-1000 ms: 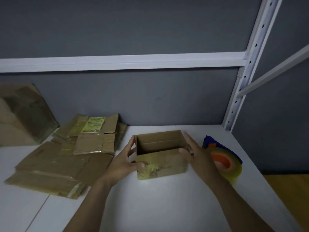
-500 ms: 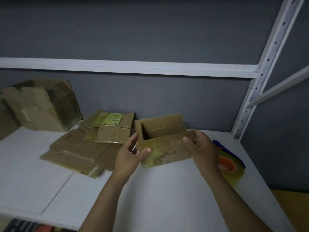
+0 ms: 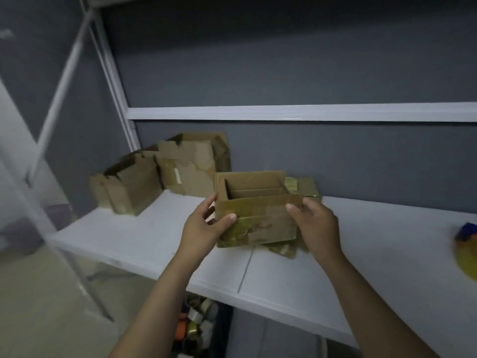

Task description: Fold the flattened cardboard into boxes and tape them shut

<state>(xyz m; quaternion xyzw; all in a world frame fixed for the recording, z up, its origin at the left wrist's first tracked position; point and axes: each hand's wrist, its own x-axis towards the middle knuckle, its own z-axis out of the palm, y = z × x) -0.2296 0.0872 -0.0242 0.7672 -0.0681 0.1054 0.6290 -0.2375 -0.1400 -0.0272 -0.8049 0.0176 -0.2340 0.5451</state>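
Open-topped cardboard box [image 3: 258,218] being held over the white shelf [image 3: 144,236]. The left hand [image 3: 204,228] is gripping its left end and the right hand [image 3: 317,228] its right end, thumbs pressing the front panel. It is probably handling light, with thin walls flexing, so the corners are offering the firmest hold.

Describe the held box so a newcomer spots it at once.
Find the white shelf. Over its middle, the left hand and right hand grip an open box. Unlike the boxes standing far left, it is held, its front glossy with tape.
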